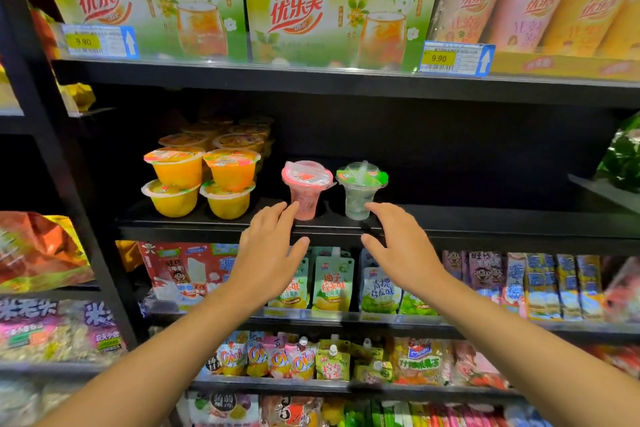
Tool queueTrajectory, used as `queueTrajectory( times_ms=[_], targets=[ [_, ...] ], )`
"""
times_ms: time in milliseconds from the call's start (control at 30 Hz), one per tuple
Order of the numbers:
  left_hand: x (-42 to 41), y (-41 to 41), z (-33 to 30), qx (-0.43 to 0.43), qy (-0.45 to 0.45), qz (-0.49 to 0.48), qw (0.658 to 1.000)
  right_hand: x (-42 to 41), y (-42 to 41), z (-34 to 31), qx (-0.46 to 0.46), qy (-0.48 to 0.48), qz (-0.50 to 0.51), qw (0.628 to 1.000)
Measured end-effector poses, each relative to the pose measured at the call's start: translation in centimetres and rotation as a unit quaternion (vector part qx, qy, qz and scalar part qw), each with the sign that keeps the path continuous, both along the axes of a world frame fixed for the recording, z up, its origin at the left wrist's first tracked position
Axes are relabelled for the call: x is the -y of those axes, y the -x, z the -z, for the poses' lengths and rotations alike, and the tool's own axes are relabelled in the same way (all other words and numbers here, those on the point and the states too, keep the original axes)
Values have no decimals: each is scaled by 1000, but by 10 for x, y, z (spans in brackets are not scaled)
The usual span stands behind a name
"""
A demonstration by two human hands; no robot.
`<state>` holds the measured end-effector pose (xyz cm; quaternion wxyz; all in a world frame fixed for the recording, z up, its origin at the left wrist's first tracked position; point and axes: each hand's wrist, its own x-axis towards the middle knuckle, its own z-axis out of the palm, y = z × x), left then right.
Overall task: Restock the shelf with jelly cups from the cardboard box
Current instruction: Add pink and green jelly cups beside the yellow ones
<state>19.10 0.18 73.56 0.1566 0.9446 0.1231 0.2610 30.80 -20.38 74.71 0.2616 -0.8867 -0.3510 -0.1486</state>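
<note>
Both grips wide, holding nothing: left hand [268, 246] fingertips touching pink jelly cup [306, 189], right hand [401, 246] just below green jelly cup [361, 191] on shelf [485, 218].

Green milk-tea boxes [239, 7] up top; drink pouches [332, 282] on lower shelf
</note>
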Motion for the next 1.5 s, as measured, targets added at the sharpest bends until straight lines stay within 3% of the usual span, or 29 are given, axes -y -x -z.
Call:
queueTrajectory(
  times_ms=[167, 700, 1500],
  targets=[
    [5, 6, 7, -80, -53, 22, 995, 0, 17, 5, 14, 76, 33, 996],
    [6, -6, 1, -167, -122, 48, 977, -8, 19, 10, 28, 179, 41, 983],
    [-15, -39, 4, -72, -216, 43, 973, -28, -8, 19, 99, 175, 23, 979]
  ],
)
